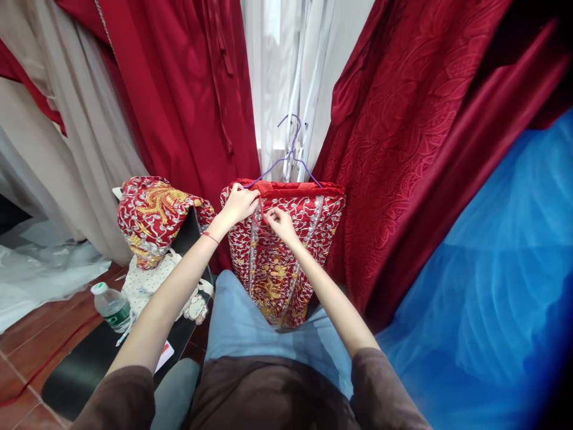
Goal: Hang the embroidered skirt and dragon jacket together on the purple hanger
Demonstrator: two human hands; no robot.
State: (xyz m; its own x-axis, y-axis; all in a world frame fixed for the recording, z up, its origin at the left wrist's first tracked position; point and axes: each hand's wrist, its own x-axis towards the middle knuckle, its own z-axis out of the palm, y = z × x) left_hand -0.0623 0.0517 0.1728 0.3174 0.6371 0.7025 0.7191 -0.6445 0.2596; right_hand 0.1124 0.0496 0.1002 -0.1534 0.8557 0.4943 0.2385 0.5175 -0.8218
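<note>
An embroidered red skirt (273, 263), patterned in silver and gold, hangs upright before me from a purple wire hanger (293, 146). At the left end of its plain red waistband, my left hand (240, 204) is closed on the cloth close to the hanger's arm. A thin red ribbon (261, 210) runs down from there toward my right hand (280, 224). The fingers of that hand are pinched together on the ribbon, in front of the skirt's upper part. Just how the left fingertips grip the cloth is partly hidden.
On the left, a black bench (85, 370) bears a water bottle (111, 306), a dotted white bag (143, 278) and a folded embroidered garment (156, 215). Long red garments (403, 119) hang on both sides. Blue tulle (492, 269) spreads at right.
</note>
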